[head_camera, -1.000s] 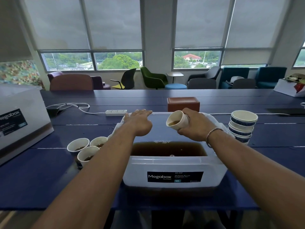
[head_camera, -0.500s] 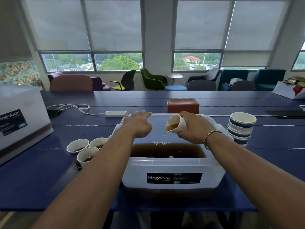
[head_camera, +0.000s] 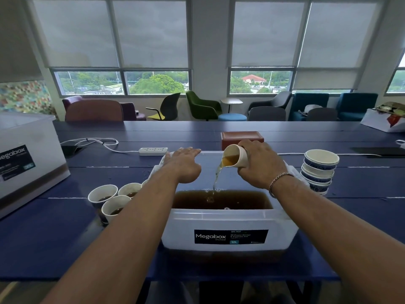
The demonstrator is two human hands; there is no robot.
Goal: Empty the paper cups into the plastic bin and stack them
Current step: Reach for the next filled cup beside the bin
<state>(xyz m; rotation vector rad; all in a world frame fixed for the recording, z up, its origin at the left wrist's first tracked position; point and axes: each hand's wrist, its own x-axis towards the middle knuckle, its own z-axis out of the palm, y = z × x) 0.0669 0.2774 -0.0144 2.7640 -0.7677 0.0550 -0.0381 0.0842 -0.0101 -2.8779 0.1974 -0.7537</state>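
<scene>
- Right hand (head_camera: 258,165) grasps tilted cup (head_camera: 235,155), so liquid falls into bin (head_camera: 230,224).
- Left hand (head_camera: 184,164), fingers flat, rests on far rim, likely steadying.

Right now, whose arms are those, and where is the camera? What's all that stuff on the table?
Those arms belong to a person wearing a camera on their head, so you see what they see, looking forward and down. The right hand holds a paper cup tipped over, pouring brown drink into the plastic bin. The left hand lies open at the bin's far edge. On the blue table, three full cups wait left of the bin, and a stack of emptied cups stands on its right.
</scene>
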